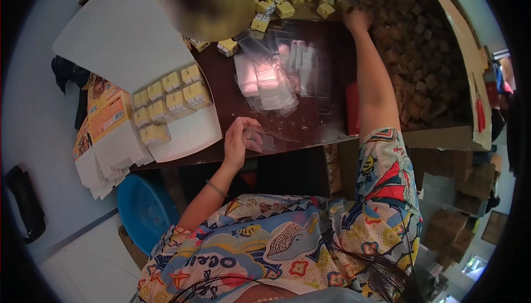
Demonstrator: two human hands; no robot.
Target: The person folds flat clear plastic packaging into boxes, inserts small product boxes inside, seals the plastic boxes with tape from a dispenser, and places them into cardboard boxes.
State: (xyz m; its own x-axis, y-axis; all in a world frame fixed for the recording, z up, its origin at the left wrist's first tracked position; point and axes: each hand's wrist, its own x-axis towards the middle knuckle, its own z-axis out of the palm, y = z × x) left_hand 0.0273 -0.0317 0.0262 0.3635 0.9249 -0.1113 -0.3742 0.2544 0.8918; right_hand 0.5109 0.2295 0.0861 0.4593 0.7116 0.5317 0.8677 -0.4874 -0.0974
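Note:
My left hand is at the table's front edge, fingers closed on a clear plastic sleeve. My right arm stretches across the table. My right hand is at the far side, between small yellow boxes and a large heap of small brown boxes. Its fingertips are dim and blurred, so I cannot make out whether they grip a box. A loose pile of clear plastic sleeves lies mid-table, between my hands. Small yellow boxes in clear wrap stand in rows on a white card sheet to the left.
A large cardboard carton holds the brown heap at right. Printed orange cartons lean at the left edge. A blue plastic basin is below, left. Something red stands beside my right forearm. A blurred round shape covers part of the far side.

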